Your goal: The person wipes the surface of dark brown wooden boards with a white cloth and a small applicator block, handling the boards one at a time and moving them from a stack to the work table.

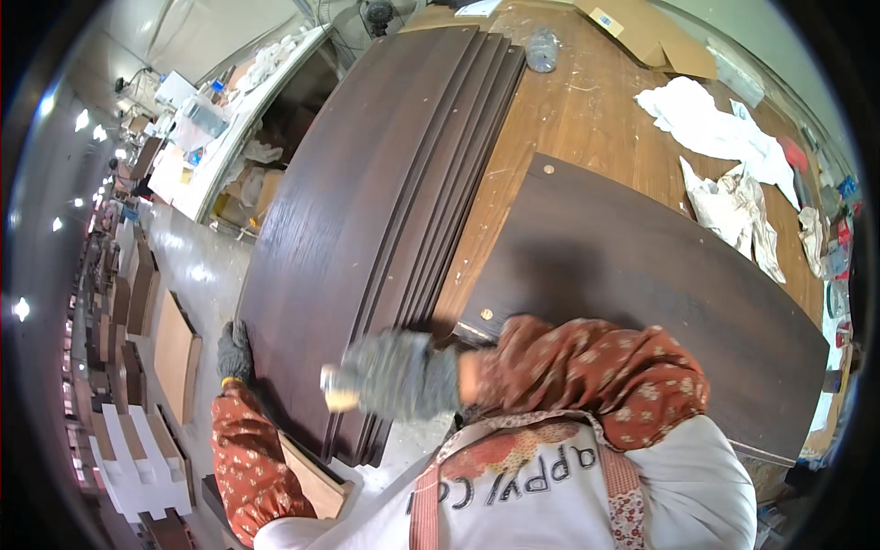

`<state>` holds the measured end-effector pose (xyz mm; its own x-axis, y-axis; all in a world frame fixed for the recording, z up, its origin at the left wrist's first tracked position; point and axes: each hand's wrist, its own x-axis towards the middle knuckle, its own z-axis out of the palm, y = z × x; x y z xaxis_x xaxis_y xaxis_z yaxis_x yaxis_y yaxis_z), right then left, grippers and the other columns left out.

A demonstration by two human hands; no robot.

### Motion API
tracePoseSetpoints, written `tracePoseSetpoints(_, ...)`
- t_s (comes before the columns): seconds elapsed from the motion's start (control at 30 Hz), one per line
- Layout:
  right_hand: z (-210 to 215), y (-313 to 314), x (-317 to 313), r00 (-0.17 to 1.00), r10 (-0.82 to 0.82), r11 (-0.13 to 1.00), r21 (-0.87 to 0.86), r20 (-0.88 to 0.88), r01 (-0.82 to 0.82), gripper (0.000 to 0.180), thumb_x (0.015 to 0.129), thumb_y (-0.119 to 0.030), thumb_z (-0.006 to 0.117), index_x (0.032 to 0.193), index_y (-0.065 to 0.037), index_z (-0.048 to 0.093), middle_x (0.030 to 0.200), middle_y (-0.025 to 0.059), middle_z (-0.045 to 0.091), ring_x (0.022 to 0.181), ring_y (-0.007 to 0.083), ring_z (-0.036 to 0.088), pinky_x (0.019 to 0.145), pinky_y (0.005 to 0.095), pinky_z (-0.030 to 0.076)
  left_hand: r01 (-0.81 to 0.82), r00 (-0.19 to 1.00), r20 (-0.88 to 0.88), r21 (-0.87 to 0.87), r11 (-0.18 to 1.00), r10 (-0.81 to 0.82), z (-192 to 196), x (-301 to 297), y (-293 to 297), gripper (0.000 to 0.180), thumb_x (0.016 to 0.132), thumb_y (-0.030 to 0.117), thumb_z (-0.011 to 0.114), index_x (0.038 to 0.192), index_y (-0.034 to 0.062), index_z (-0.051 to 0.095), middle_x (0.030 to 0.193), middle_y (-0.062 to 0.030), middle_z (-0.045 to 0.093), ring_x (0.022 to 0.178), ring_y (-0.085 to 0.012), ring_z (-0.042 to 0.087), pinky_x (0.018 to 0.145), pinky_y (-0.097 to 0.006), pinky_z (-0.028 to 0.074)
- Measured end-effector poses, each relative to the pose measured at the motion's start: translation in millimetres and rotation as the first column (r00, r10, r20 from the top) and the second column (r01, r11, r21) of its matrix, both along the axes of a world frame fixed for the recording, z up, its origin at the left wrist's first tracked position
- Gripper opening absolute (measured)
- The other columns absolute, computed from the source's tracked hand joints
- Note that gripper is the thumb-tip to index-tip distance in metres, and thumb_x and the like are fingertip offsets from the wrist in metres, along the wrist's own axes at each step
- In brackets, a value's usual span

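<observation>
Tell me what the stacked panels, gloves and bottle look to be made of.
Stacked panels: wood or wood-look board, dark brown with a low sheen; faint grain streaks show, but laminate is possible.
Gloves: seemingly gray knit fabric, matte; the surface looks soft and textile-like, though the right one is blurred.
Bottle: probably clear, glossy plastic; it is see-through with highlights, so glass remains possible.

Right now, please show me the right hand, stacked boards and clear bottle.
Right hand (pixel 401 374), head view: grey glove's middle.
Stacked boards (pixel 357 220), head view: top board's broad face.
Clear bottle (pixel 543 51), head view: middle of its body.
</observation>
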<state>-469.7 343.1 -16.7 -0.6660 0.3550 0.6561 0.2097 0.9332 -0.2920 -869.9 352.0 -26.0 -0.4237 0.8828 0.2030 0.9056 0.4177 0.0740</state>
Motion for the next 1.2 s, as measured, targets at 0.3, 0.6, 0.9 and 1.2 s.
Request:
tracePoseSetpoints(0.3,-21.1,26.7,-34.6,0.944,0.238,0.635,-0.698,-0.230,-0.330,0.052,0.080,-0.030,0.064,0.123,-0.005,0.051,0.109,0.0194,0.059,0.102,0.0351,0.057,0.090,0.0407,0.044,-0.091,0.987,0.130,-0.031,0.995,0.095,-0.3,-19.5,73.4,0.071,0.088,0.063,0.034,0.097,-0.0005,0.064,0.099,-0.0270,0.060,0.094,-0.0451,0.054,0.081,-0.050,0.041)
tracePoseSetpoints(0.6,-61.0,81.1,-2.7,0.989,-0.147,0.989,0.020,-0.033,0.148,0.045,0.089,-0.033,0.052,0.121,-0.003,0.050,0.114,0.0165,0.057,0.101,0.0321,0.058,0.091,0.0407,0.045,-0.077,0.972,0.222,-0.025,0.997,0.081,-8.5,-34.4,81.6,0.067,0.089,0.058,0.038,0.098,-0.0042,0.061,0.096,-0.0282,0.060,0.092,-0.0443,0.055,0.080,-0.049,0.041)
tracePoseSetpoints(0.9,-8.5,256.7,114.0,0.902,-0.428,0.878,0.266,0.061,0.398,0.045,0.077,-0.016,0.058,0.120,-0.004,0.051,0.103,0.0149,0.058,0.096,0.0335,0.055,0.086,0.0442,0.043,-0.042,0.985,0.167,0.067,0.997,0.030,-10.4,-39.8,81.7,0.070,0.087,0.061,0.040,0.088,-0.0048,0.063,0.089,-0.0269,0.061,0.086,-0.0441,0.055,0.078,-0.047,0.041)
tracePoseSetpoints(1.2,6.7,229.0,82.8,0.896,-0.396,0.916,0.156,0.199,0.370,0.042,0.078,-0.020,0.062,0.118,-0.007,0.055,0.102,0.0146,0.059,0.096,0.0307,0.057,0.087,0.0409,0.045,-0.075,0.983,0.175,0.082,0.994,0.060,-12.0,-42.5,68.9,0.068,0.087,0.060,0.041,0.091,-0.0046,0.063,0.090,-0.0272,0.061,0.087,-0.0436,0.055,0.079,-0.047,0.041)
